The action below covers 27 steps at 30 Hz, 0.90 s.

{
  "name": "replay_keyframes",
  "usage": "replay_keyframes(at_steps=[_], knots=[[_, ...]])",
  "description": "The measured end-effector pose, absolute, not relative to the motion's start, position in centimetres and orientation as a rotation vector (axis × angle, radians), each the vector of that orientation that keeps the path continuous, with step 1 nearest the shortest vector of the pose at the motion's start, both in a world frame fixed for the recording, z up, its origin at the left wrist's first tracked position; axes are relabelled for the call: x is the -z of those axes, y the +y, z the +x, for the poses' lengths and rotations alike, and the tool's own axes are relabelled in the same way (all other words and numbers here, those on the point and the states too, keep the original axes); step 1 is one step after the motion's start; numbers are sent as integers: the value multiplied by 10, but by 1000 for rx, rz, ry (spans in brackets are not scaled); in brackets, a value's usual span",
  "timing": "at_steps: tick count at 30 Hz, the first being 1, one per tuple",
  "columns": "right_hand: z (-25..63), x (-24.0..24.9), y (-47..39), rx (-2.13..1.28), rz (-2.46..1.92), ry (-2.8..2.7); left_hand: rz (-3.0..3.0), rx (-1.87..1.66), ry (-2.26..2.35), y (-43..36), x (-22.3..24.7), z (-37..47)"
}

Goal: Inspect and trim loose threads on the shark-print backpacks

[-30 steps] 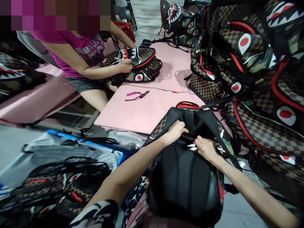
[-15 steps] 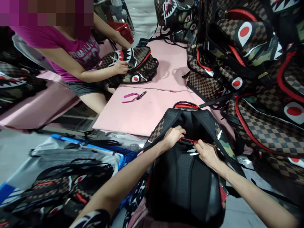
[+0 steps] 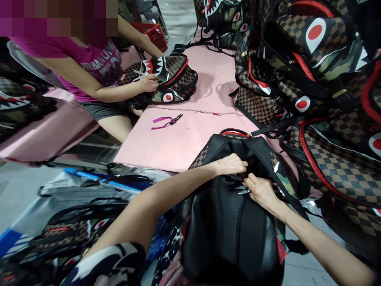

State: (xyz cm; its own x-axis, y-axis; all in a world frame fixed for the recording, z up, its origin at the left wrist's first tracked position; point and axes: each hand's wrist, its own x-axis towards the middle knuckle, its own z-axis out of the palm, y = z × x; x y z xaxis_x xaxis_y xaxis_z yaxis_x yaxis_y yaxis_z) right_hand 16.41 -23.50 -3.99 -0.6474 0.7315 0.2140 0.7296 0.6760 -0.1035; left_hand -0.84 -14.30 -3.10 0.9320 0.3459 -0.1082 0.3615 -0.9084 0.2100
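Note:
A black padded backpack (image 3: 226,230) lies back side up before me, its top resting on the pink table. My left hand (image 3: 233,164) is closed in a pinch at the zipped slot across the upper back; its fingertips hide what they grip. Just right of it, my right hand (image 3: 259,190) is closed around small scissors (image 3: 244,191), whose silver blades point left over the back panel. The right fingertips also touch the slot's edge, where a little red lining shows. Two shoulder straps (image 3: 262,147) spread from the top of the bag.
Pliers with purple handles (image 3: 168,120) lie on the pink table (image 3: 149,147). Across it, a co-worker's hand (image 3: 149,83) holds scissors over another backpack (image 3: 178,75). Checkered backpacks (image 3: 342,159) are heaped at right. More bags (image 3: 68,230) fill a sack at lower left.
My left hand has moved right along the slot, close to my right hand, and less red lining shows. The right hand keeps its place with the scissors.

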Motion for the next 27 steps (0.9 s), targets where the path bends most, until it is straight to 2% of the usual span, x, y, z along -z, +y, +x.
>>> replay_keyframes(at_steps=[8,11,14,27], knots=[[178,25,-212,-311,-1211,-2620,2191,-190,1282,-171,28,-20],[184,18,-198,-273,-1388,-2487,1999,-273,1503,-182,35,-17],[184,8,-187,-208,-1433,-2519,1940,-295,1603,-189,36,-14],[154,-6,-164,-82,-1056,-2948,1884,-400,1633,-190,39,-20]])
